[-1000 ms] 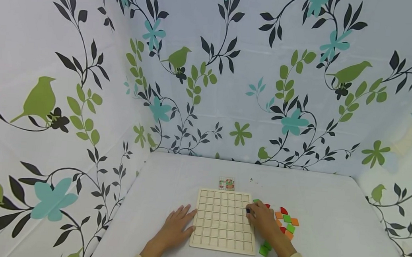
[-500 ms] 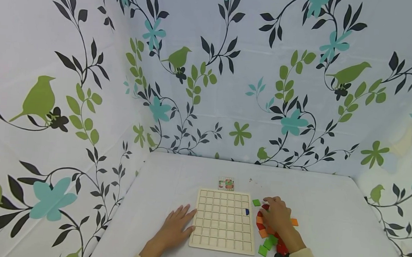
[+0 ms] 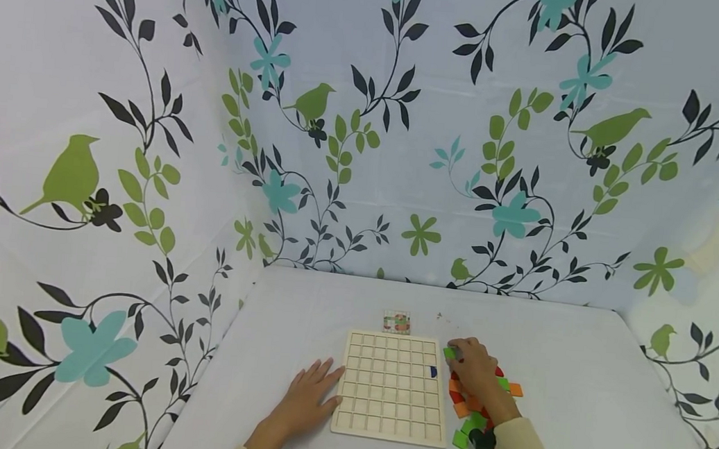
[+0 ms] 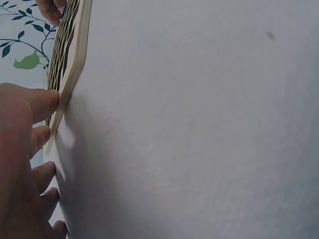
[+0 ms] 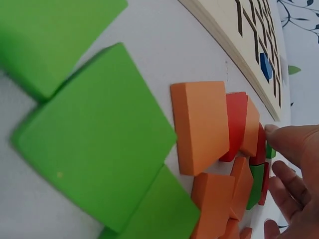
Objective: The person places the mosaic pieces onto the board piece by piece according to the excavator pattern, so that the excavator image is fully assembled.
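Note:
A pale wooden board (image 3: pixel 391 387) with a grid of square recesses lies on the white table. One blue piece (image 3: pixel 433 371) with a curved side sits in a cell near its right edge. My left hand (image 3: pixel 306 397) lies flat with fingers spread, its thumb and fingertip touching the board's left edge. Beyond the board's upper right corner, my right hand (image 3: pixel 473 366) pinches a small green square tile (image 3: pixel 448 354) between thumb and fingers; part of the tile is hidden. In the right wrist view the thumb (image 5: pixel 289 142) meets this tile's near side.
Green tiles (image 5: pixel 99 134), orange tiles (image 5: pixel 207 124) and red curved pieces (image 5: pixel 235 124) lie loosely heaped right of the board, under my right forearm. A small printed pattern card (image 3: pixel 396 322) lies behind the board. Patterned cloth (image 3: pixel 361 204) hangs beyond the table.
My right hand left the blue piece in the board, moved right over the loose pieces, then went back left to the green tile. My left hand stayed put.

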{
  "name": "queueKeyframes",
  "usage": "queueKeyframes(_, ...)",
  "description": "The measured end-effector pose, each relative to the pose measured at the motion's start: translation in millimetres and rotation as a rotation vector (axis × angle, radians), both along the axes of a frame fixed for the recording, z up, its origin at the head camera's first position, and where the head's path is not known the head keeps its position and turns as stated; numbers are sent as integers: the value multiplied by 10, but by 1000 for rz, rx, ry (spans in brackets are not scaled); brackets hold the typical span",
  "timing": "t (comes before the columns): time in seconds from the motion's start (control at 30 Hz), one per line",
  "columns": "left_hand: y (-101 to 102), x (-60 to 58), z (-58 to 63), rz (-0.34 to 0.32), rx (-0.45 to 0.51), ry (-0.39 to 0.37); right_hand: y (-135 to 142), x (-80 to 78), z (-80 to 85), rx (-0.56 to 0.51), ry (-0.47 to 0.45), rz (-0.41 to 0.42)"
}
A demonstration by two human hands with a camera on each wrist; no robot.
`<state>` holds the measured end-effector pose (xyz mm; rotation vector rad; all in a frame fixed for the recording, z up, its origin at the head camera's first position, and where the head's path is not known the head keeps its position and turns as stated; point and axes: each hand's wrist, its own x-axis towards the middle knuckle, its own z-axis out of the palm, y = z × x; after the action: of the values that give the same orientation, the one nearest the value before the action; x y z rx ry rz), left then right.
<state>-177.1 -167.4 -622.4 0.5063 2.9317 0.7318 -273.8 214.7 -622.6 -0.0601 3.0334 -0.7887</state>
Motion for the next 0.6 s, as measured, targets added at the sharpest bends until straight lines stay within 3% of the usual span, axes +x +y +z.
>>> queueKeyframes(0.27,-5,10,-7,2,-10,-5,-12,-29,-6,-48,-16,-8)
queueKeyframes(0.6,1,-2,-25,0,14,-9,103,101,20,-69,13,-37)
